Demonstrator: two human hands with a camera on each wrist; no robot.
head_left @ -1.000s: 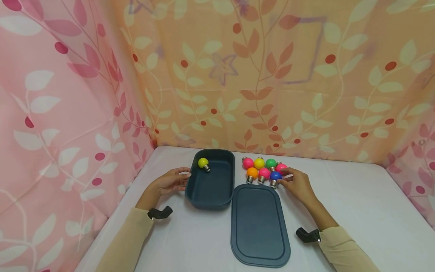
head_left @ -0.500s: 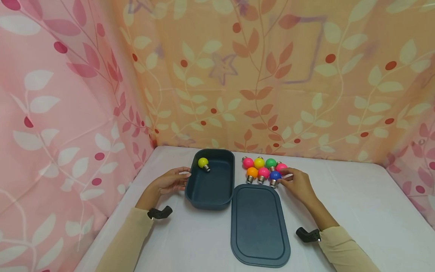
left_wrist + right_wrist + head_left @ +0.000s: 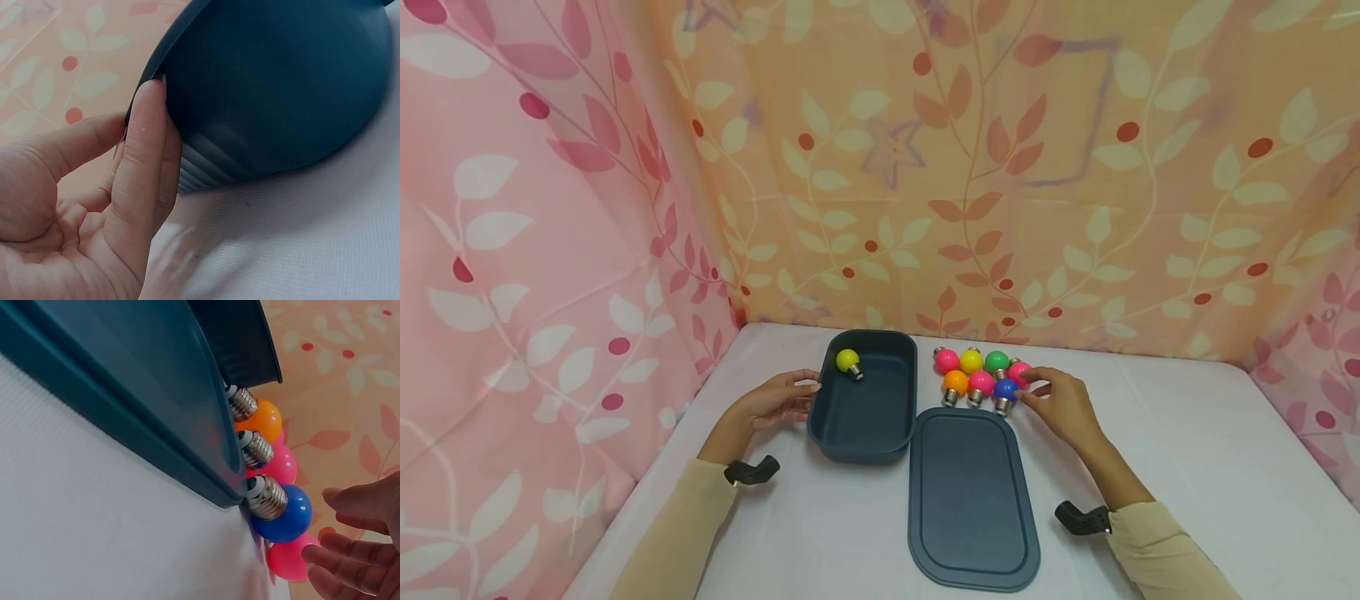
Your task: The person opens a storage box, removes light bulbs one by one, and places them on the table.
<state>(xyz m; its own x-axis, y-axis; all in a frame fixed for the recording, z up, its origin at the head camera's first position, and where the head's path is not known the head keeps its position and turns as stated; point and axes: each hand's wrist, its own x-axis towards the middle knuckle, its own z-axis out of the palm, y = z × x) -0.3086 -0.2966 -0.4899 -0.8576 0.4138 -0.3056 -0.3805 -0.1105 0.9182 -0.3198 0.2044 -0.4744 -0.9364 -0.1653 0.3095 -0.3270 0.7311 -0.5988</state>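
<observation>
Small coloured bulbs with metal screw bases lie in two rows at the table's back. The front row has an orange bulb, a pink bulb and a blue bulb. My right hand is beside the blue bulb; in the right wrist view its thumb and fingers are parted, with a gap to that bulb. A dark blue rectangular box stands uncovered, one yellow-green bulb lying inside. With extended fingers, my left hand touches the box's left side near the rim.
A flat dark lid lies on the white-covered table, its upper left corner against the box. Behind the front row are more bulbs, including a yellow bulb and a green bulb. Patterned cloth hangs behind.
The blue bulb and the pink bulb beside it have shifted slightly left. My right hand has since drawn back a little from the blue bulb. The left hand stays at the box.
</observation>
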